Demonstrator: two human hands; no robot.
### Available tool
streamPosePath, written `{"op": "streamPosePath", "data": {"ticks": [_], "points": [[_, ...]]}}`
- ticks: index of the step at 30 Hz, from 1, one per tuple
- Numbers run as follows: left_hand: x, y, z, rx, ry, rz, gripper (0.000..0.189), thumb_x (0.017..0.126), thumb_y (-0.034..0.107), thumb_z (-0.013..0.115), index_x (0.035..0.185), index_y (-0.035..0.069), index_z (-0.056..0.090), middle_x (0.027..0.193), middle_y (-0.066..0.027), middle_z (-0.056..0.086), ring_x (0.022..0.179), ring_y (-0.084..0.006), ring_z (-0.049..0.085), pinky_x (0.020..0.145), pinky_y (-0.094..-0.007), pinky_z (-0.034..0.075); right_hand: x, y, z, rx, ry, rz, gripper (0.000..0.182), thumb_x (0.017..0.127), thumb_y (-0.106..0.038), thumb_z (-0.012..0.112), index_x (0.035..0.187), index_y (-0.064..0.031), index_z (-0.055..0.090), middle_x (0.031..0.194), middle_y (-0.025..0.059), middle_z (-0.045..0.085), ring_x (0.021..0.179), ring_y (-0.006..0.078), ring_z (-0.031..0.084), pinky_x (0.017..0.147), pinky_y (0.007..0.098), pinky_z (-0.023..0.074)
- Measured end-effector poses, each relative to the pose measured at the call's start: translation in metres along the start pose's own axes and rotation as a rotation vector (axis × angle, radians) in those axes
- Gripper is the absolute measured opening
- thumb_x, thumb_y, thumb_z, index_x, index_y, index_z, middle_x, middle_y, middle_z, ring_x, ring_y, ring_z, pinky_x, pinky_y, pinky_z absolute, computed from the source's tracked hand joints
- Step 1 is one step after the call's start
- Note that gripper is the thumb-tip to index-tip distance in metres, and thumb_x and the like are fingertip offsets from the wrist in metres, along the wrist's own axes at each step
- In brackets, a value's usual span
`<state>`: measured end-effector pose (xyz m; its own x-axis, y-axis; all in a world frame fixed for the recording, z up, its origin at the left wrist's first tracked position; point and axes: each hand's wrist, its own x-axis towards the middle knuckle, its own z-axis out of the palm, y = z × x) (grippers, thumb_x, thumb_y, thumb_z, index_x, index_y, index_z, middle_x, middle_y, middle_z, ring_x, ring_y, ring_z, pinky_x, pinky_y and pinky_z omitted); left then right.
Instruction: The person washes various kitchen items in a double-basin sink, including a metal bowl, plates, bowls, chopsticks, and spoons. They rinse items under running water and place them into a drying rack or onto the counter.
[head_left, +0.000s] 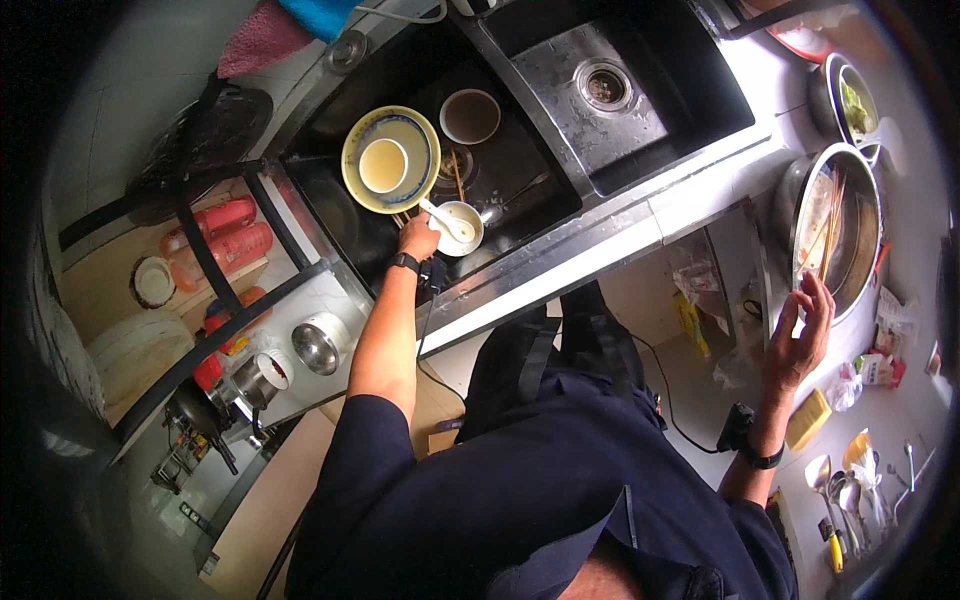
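My left hand (420, 238) is down in the dark sink, its fingers at the rim of a small white bowl (466, 238). Whether it grips that rim is hidden by the knuckles. A white soup spoon (444, 217) rests in this bowl, and chopstick ends show just above the hand. Beside it sits a large yellow bowl (353, 169) with a cup of yellowish liquid (383, 166) inside. My right hand (806, 334) has curled fingers at the near ends of several wooden chopsticks (831, 217), which lean in a steel basin (864, 259); a firm hold is not clear.
A bowl of brownish liquid (470, 117) and one chopstick (457, 174) by the drain share the sink. A second basin (555, 82) adjoins. Spoons (850, 499) and a yellow sponge (808, 420) lie on the right counter. A black metal rack (202, 251) stands left.
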<state>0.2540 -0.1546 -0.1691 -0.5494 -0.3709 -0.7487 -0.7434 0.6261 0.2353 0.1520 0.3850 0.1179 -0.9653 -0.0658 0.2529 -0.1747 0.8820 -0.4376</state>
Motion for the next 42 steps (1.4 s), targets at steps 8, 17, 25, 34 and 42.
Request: {"op": "streamPosePath", "data": {"ticks": [8,17,25,34,42], "points": [[0.012,0.006,0.006,-0.150,-0.149,-0.099,0.029,0.087,0.016,0.060,0.111,0.002,0.065,0.073,-0.0102,0.068,0.057,-0.0196,0.067,0.048,-0.0333,0.053,-0.006,0.001,0.009,-0.007,-0.116,0.021,0.036,0.094,0.003,0.058,0.128,-0.0071,0.061,0.126,0.0135,0.063,0.109,0.0238,0.064,0.085,0.0327,0.0560],[0.031,0.003,0.033,-0.662,-0.242,-0.091,0.037,0.086,-0.002,0.051,0.122,-0.008,0.058,0.098,-0.0177,0.070,0.073,-0.0280,0.072,0.059,-0.0395,0.063,-0.009,-0.003,0.013,0.060,-0.230,0.074,0.035,0.095,0.004,0.055,0.128,-0.0063,0.061,0.126,0.0140,0.063,0.111,0.0255,0.065,0.087,0.0346,0.0544],[0.030,0.053,0.025,-0.827,-0.408,-0.063,0.041,0.088,-0.002,0.052,0.129,-0.005,0.052,0.107,-0.0183,0.067,0.084,-0.0281,0.072,0.070,-0.0399,0.064,-0.008,0.002,0.021,0.014,-0.269,0.040,0.036,0.094,0.005,0.055,0.128,-0.0057,0.060,0.125,0.0153,0.062,0.109,0.0268,0.065,0.084,0.0350,0.0559],[0.039,0.096,0.038,-0.988,-0.465,0.017,0.039,0.091,0.000,0.057,0.129,-0.002,0.050,0.106,-0.0148,0.066,0.086,-0.0271,0.071,0.075,-0.0370,0.062,-0.006,0.003,0.027,0.013,-0.307,0.054,0.036,0.093,0.005,0.057,0.127,-0.0048,0.060,0.125,0.0163,0.062,0.106,0.0276,0.066,0.082,0.0346,0.0572],[0.041,0.076,0.046,-0.300,-0.057,0.207,0.042,0.087,0.012,0.065,0.126,0.000,0.055,0.115,-0.0235,0.066,0.102,-0.0403,0.067,0.089,-0.0444,0.056,-0.002,0.002,0.032,0.011,-0.341,0.037,0.036,0.093,0.004,0.058,0.128,-0.0043,0.060,0.125,0.0168,0.062,0.105,0.0266,0.066,0.081,0.0344,0.0573]]}}
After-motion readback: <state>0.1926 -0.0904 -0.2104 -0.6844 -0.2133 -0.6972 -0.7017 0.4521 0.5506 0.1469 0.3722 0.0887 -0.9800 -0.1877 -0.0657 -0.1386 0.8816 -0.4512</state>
